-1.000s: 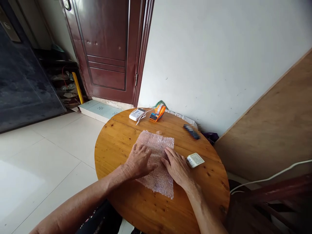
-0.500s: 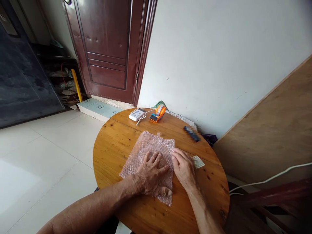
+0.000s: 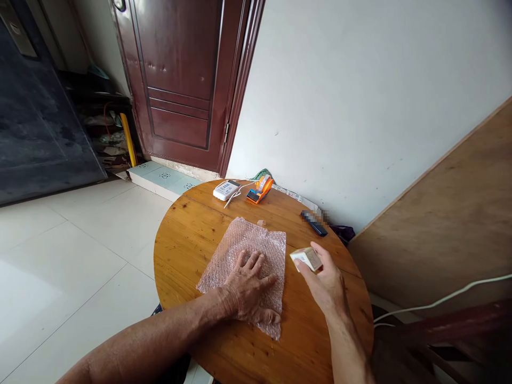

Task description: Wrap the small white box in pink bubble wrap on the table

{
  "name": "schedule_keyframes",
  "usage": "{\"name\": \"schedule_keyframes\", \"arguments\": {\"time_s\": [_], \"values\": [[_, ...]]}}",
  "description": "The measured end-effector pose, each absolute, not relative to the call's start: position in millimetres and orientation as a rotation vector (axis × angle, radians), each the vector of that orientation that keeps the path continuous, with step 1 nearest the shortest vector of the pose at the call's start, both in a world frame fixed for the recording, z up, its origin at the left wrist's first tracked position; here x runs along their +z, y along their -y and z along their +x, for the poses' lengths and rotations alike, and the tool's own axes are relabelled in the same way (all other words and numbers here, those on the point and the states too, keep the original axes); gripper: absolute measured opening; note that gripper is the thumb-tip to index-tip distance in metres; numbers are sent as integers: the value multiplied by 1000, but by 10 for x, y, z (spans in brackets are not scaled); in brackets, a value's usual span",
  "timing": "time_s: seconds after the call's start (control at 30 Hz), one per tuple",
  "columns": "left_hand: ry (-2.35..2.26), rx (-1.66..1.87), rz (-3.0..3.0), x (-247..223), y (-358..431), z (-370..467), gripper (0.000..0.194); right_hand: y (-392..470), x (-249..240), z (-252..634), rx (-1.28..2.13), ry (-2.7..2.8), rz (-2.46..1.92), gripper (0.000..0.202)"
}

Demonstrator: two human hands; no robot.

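A sheet of clear, pinkish bubble wrap lies on the round wooden table. Spread flat on its middle and lower part is my left hand, fingers apart, holding nothing. To the right of the wrap, my right hand grips a small box between thumb and fingers. The box has a white face and a patterned side, and is near the wrap's right edge without touching it.
At the table's far edge are a white device with a cable and an orange tape dispenser. A dark, partly pixelated object lies at the back right. A white wall stands behind.
My right hand has moved right, off the wrap's edge, and taken hold of the small box, now tilted in its grip. My left hand remains on the wrap.
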State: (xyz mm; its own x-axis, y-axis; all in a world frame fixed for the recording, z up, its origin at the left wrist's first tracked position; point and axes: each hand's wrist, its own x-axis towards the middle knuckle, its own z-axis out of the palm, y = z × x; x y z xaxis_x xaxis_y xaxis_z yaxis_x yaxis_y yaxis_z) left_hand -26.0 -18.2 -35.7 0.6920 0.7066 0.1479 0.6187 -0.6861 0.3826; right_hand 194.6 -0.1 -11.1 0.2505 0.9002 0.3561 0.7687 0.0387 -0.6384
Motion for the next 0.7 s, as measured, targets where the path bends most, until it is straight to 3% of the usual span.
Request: {"name": "schedule_keyframes", "arguments": {"time_s": [0.13,0.27,0.4,0.47,0.57,0.7], "values": [[-1036,451,2600,-365,188,-251,95,-84,67,1452,379,1779,-1461,61],[-1026,559,2580,-375,186,-259,89,-317,-104,1339,440,1905,-1457,58],[-1069,710,2514,-328,96,-342,40,-429,-390,1480,405,1889,-1555,62],[-1205,762,2430,-300,9,-423,27,-410,-460,1537,433,1915,-1515,68],[-1532,773,2235,-290,-133,-552,31,-363,-463,1573,447,1935,-1475,72],[-1626,673,2136,-327,-244,-648,33,-355,-385,1571,392,1897,-1470,58]]}}
